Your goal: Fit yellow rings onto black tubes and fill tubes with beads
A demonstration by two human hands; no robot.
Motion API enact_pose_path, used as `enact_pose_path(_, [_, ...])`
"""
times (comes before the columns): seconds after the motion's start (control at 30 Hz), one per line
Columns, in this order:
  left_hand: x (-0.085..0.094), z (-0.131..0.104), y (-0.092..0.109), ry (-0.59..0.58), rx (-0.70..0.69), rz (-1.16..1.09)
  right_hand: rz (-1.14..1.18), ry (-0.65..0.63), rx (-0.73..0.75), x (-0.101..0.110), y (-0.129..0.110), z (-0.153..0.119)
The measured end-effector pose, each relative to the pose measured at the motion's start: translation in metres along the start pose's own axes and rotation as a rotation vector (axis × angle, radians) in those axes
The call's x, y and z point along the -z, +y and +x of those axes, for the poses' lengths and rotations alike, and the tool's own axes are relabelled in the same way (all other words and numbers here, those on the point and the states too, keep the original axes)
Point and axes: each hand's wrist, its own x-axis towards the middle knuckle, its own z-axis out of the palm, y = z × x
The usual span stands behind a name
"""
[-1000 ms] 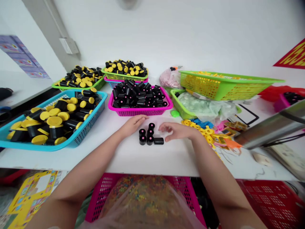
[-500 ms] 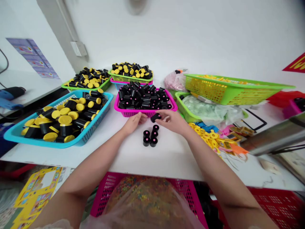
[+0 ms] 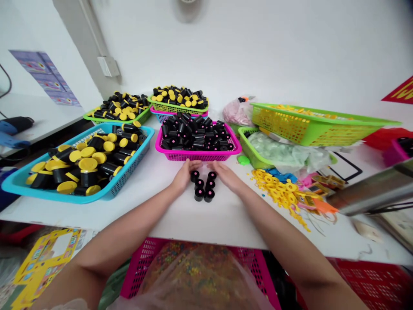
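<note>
Several small black cylinders [image 3: 209,184] with pink dots on top stand upright in two short rows on the white table. My left hand [image 3: 185,177] lies along the far left end of the rows, fingers stretched out, at or very near a black cylinder [image 3: 195,175]. On the opposite side my right hand [image 3: 225,175] is extended the same way, beside the far cylinder [image 3: 212,175] of the right row. Neither palm shows anything held; contact is hard to tell. Just behind the hands, a magenta basket [image 3: 198,156] is heaped with more such black cylinders [image 3: 193,131].
A blue basket [image 3: 124,181] of yellow-capped black containers stands left. Behind are green baskets [image 3: 180,107] with more. Yellow ring-shaped pieces [image 3: 284,187] are scattered at right, below stacked green baskets [image 3: 322,129]. A magenta basket [image 3: 140,262] with a plastic bag sits below the table edge.
My right hand has let go of the black cylinder it held, and the rows are longer at the far end. My left hand has come down beside the left row.
</note>
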Motion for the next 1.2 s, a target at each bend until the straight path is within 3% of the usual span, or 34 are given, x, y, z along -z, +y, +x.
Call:
enact_pose_path(0.13, [-0.015,-0.01,-0.001,-0.033,0.011,-0.132,0.202,-0.086,0.023,-0.025,0.01,-0.003])
enact_pose_path(0.27, [-0.022,-0.017,-0.004,-0.061,-0.017,-0.142,0.362,-0.026,-0.092,-0.035,0.004,-0.008])
enact_pose_path(0.5, [-0.036,-0.031,-0.022,0.137,-0.145,-0.063,0.514,-0.084,-0.076,-0.042,0.001,-0.022])
enact_pose_path(0.73, [-0.052,-0.042,-0.027,0.175,-0.089,-0.004,0.474,0.055,-0.044,-0.044,0.003,-0.04])
enact_pose_path(0.87, [-0.065,-0.04,-0.031,0.206,-0.06,0.079,0.444,0.077,-0.029,-0.036,0.008,-0.041])
enact_pose_path(1.03, [-0.092,-0.023,-0.036,0.232,-0.069,0.079,0.389,0.1,-0.12,-0.009,0.018,-0.036])
enact_pose_path(1.2, [-0.108,-0.011,-0.03,0.105,-0.049,-0.048,0.418,0.187,-0.13,0.017,0.025,-0.033])
